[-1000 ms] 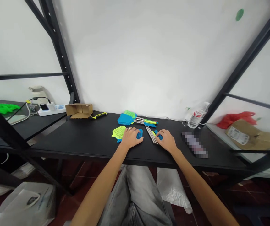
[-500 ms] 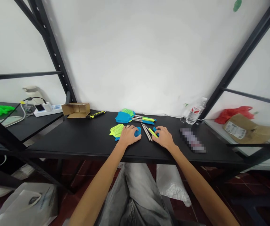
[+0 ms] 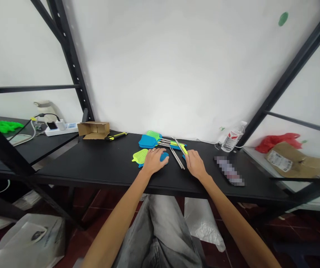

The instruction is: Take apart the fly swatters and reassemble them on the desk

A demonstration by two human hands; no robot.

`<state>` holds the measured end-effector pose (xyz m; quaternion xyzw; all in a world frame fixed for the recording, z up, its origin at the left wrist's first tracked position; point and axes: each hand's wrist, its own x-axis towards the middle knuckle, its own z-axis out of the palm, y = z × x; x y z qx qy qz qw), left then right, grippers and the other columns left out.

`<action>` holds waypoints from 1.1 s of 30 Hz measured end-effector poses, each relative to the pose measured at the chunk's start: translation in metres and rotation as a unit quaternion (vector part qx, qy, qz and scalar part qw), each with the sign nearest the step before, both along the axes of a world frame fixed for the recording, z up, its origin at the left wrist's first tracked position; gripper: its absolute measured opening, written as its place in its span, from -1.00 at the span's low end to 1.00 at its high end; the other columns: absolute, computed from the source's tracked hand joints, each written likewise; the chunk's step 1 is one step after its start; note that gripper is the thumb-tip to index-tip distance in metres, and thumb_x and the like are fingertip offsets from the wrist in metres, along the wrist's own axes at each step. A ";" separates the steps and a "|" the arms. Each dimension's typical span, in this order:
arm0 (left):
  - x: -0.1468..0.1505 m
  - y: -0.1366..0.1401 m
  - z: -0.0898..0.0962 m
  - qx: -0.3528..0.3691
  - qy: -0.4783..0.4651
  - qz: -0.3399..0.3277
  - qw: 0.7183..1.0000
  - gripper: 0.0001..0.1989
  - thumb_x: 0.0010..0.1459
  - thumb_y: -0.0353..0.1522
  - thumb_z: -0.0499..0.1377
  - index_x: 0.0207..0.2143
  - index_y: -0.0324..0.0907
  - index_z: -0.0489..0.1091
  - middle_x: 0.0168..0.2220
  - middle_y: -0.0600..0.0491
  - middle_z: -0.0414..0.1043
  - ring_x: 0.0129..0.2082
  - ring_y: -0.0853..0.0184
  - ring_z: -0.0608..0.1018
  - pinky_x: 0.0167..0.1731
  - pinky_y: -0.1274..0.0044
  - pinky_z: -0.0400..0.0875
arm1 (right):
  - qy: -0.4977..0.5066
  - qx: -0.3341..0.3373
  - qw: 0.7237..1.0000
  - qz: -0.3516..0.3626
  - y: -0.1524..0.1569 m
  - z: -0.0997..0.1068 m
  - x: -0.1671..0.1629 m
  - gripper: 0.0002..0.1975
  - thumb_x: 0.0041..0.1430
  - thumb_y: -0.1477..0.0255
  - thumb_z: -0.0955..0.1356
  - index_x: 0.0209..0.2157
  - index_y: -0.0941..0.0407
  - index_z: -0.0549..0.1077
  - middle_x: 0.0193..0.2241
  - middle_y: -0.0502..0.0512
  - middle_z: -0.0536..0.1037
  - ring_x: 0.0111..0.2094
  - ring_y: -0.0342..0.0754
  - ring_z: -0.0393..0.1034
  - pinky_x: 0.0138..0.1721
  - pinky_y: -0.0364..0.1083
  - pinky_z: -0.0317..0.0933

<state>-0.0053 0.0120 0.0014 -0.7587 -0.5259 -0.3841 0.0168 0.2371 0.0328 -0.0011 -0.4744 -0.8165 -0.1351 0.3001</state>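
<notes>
Yellow-handled rod [image 3: 183,148], just lifted and gripped by the right hand [image 3: 194,163], now tilts above the tabletop [image 3: 98,160], seemingly singled out from the loose rods [image 3: 178,159], while the left hand [image 3: 154,161], hold unclear, partly covers mesh heads [image 3: 141,156].

The left hand [image 3: 153,160] partly hides a blue mesh head [image 3: 164,157]; near the right hand [image 3: 195,163], a flat object [image 3: 229,171] is pixelated.

An open cardboard box [image 3: 94,131] stands at the left back of the black table [image 3: 73,165], and a black-yellow tool [image 3: 117,136] lies just beside it. On the right side there is a clear bottle [image 3: 234,137]. Further right, a red plastic bag [image 3: 277,141] lies next to a brown package [image 3: 299,158] with a white label [image 3: 279,160].
</notes>
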 end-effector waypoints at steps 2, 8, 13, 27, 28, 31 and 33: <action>-0.002 -0.002 0.003 -0.015 -0.047 -0.017 0.999 -0.61 0.24 -0.18 0.11 0.06 -0.12 0.40 -0.25 0.01 0.55 -0.23 0.23 0.53 -0.10 0.41 0.31 | -0.015 -0.013 1.000 0.014 0.000 -0.001 -0.003 -0.66 0.44 0.33 0.06 -0.17 0.10 0.39 -0.28 0.19 0.45 -0.18 0.08 0.32 -0.13 -0.03 0.16; -0.010 -0.003 0.006 -0.062 -0.221 -0.066 0.971 -0.59 0.25 -0.06 0.08 -0.05 -0.14 0.43 -0.51 0.10 0.45 -0.50 0.34 0.49 -0.42 0.54 0.33 | -0.046 -0.049 0.996 0.057 -0.005 -0.006 -0.011 -0.67 0.45 0.29 0.10 -0.11 0.09 0.41 -0.31 0.15 0.50 -0.26 0.01 0.38 -0.30 -0.12 0.12; -0.009 -0.001 0.002 -0.114 -0.239 -0.127 0.956 -0.62 0.19 -0.04 0.15 -0.30 -0.18 0.48 -0.57 0.11 0.40 -0.56 0.38 0.46 -0.50 0.58 0.32 | -0.022 -0.071 0.996 0.049 -0.008 -0.002 -0.011 -0.69 0.44 0.30 0.11 -0.09 0.09 0.41 -0.26 0.15 0.55 -0.23 0.01 0.43 -0.34 -0.14 0.11; -0.018 0.011 0.003 -0.045 -0.410 -0.084 0.907 -0.67 0.16 -0.11 0.19 -0.34 -0.21 0.47 -0.53 0.07 0.42 -0.55 0.40 0.43 -0.52 0.58 0.30 | 0.256 0.007 0.967 -0.007 0.009 -0.009 0.018 -0.62 0.37 0.21 0.17 0.00 0.07 0.48 -0.10 0.17 0.53 -0.21 0.05 0.46 -0.14 -0.03 0.30; -0.018 0.012 0.002 -0.044 -0.411 -0.082 0.907 -0.67 0.15 -0.11 0.20 -0.34 -0.21 0.48 -0.52 0.07 0.43 -0.55 0.40 0.44 -0.52 0.58 0.30 | 0.254 0.007 0.967 -0.002 0.009 -0.009 0.018 -0.62 0.37 0.22 0.18 0.00 0.06 0.49 -0.08 0.17 0.52 -0.20 0.04 0.45 -0.13 -0.03 0.31; -0.018 0.013 0.001 -0.042 -0.406 -0.082 0.909 -0.68 0.15 -0.11 0.20 -0.35 -0.21 0.48 -0.52 0.06 0.43 -0.54 0.38 0.46 -0.52 0.57 0.31 | 0.237 0.002 0.971 0.009 0.008 -0.009 0.016 -0.64 0.37 0.26 0.18 0.01 0.03 0.50 -0.08 0.16 0.50 -0.13 0.05 0.44 -0.11 -0.03 0.31; -0.018 0.013 0.001 -0.045 -0.399 -0.086 0.912 -0.68 0.16 -0.12 0.19 -0.35 -0.21 0.48 -0.52 0.06 0.44 -0.54 0.38 0.46 -0.51 0.57 0.31 | 0.226 -0.002 0.974 0.011 0.008 -0.009 0.015 -0.65 0.37 0.27 0.19 0.01 0.02 0.50 -0.09 0.15 0.50 -0.11 0.06 0.43 -0.11 -0.03 0.31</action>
